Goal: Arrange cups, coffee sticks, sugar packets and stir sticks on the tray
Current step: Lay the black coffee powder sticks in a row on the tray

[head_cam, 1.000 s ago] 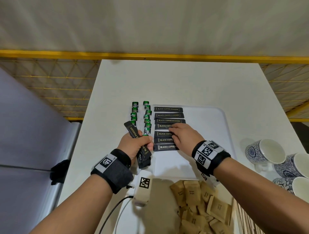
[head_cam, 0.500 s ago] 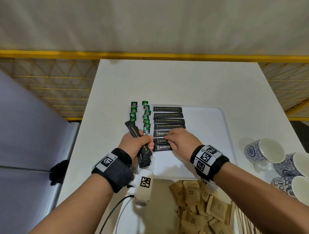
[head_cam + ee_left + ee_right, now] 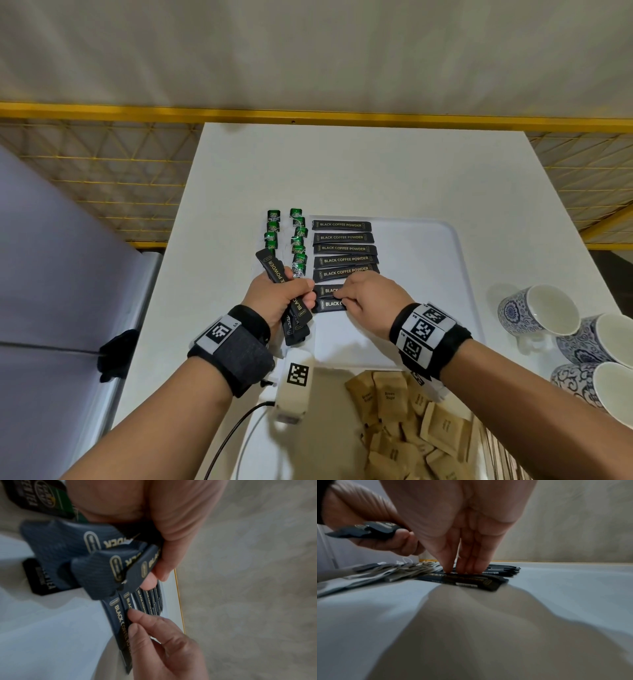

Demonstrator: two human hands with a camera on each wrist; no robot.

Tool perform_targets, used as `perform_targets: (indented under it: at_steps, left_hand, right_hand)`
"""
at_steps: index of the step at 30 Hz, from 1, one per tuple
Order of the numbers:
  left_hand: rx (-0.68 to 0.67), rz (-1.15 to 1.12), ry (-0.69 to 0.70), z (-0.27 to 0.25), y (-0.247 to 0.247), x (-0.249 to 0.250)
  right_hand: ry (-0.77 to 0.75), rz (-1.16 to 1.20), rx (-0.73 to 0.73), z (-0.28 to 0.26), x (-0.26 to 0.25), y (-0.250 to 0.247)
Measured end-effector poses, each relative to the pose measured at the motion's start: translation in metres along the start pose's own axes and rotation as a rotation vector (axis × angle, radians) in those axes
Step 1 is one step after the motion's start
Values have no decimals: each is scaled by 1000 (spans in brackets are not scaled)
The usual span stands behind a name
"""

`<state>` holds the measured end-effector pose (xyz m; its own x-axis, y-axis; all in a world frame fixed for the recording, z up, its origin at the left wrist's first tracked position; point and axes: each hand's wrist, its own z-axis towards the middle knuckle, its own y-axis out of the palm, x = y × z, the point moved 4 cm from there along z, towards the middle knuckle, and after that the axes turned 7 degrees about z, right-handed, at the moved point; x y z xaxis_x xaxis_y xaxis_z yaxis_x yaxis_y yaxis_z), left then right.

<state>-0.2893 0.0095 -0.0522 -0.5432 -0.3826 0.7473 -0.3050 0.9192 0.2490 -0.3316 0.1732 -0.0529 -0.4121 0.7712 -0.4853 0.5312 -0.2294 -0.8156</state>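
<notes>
Several black coffee sticks [image 3: 344,248] lie in a neat column on the left part of the white tray [image 3: 428,274]. My right hand [image 3: 342,295] reaches down onto the two nearest sticks of that column [image 3: 327,304]. Its straight fingertips [image 3: 448,568] press on a stick [image 3: 467,580]. My left hand [image 3: 301,294] grips a fanned bundle of black coffee sticks [image 3: 274,270] just left of the tray, close beside the right hand. The bundle [image 3: 102,563] fills the left wrist view. Green packets [image 3: 298,240] lie in two columns left of the black sticks.
Three blue patterned cups [image 3: 537,310] stand on the table at the right. A heap of brown sugar packets [image 3: 404,421] lies near me, with wooden stir sticks [image 3: 496,455] beside it. A white device with a cable [image 3: 294,387] sits under my left wrist.
My right hand has slid toward me down the column, from the middle sticks to the two nearest ones. The left hand still holds its bundle in nearly the same place.
</notes>
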Motion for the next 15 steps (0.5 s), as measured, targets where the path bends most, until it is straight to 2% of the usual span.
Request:
perform_targets:
  at_steps: [11,15]
  left_hand:
    - [1,6,9,-2,-1,0]
    - [1,6,9,-3,0,0]
  right_hand:
    - [-15,70,88,-5,-5,-8]
    - [49,37,-14,-11,-2,-5]
